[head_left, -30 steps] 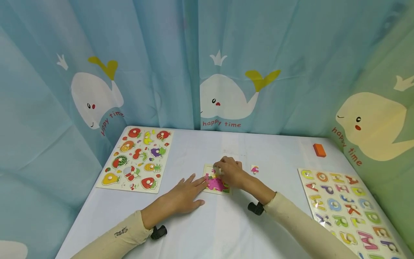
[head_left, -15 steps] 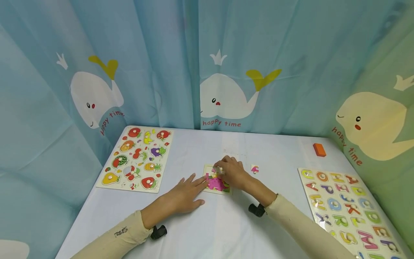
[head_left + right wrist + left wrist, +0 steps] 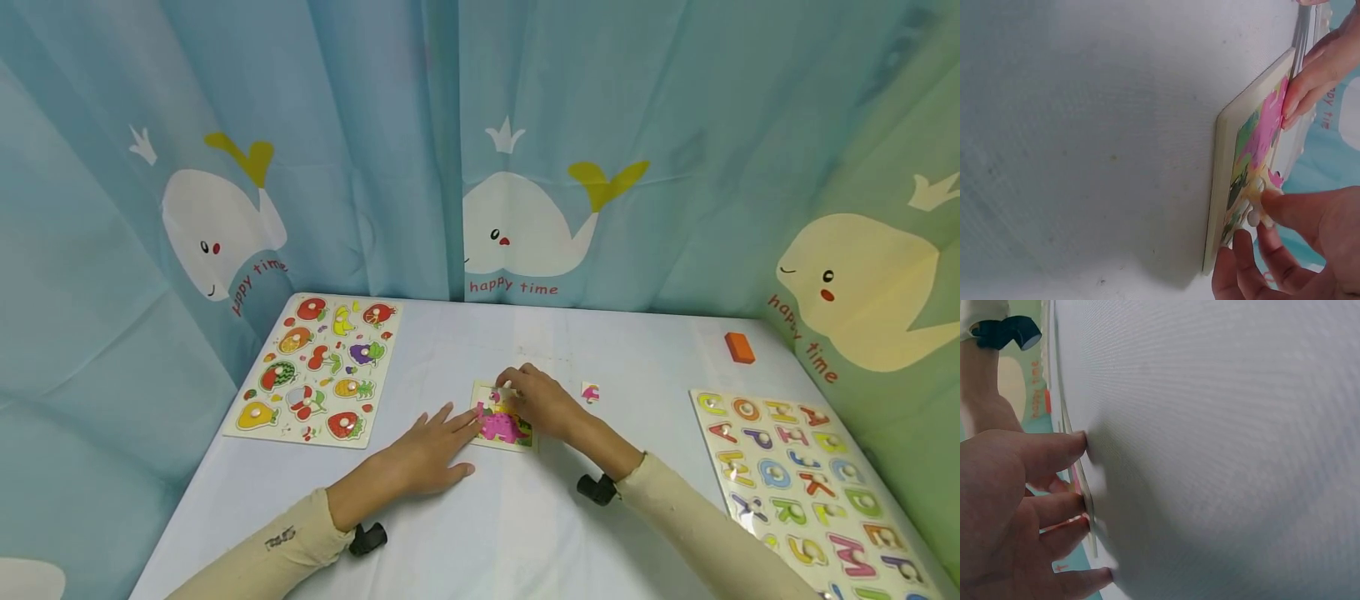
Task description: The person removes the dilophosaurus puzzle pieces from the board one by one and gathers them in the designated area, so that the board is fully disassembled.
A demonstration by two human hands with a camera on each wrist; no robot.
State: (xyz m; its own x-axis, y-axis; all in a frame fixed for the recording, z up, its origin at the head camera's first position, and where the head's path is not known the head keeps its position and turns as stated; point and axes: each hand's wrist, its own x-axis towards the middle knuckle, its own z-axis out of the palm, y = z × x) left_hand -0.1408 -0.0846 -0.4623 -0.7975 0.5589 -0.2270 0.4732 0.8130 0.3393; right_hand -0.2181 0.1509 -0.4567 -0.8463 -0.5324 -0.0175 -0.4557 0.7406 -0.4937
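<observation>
A small square jigsaw board (image 3: 1225, 134) with a pink dinosaur picture (image 3: 498, 427) lies flat at the middle of the table. My left hand (image 3: 427, 454) is spread beside it, palm down, with fingertips on the board's left edge and the thumb out on the cloth. Over the board's upper part, my right hand (image 3: 551, 406) pinches a pale jigsaw piece (image 3: 1255, 215) between thumb and finger. In the right wrist view this piece is tilted close over the picture. Its printed side is mostly hidden. Another jigsaw piece (image 3: 590, 392), pink and white, lies loose to the right.
On the left lies a fruit puzzle board (image 3: 311, 367) with small knobs. A letter puzzle board (image 3: 813, 487) fills the right front. An orange block (image 3: 740, 347) sits at the back right. Blue curtains (image 3: 382, 150) printed with whales stand round the table (image 3: 450, 333).
My right hand's fingers have shifted slightly over the board's top, and the pinched piece now shows less in the head view. My left hand and the loose piece stay where they were.
</observation>
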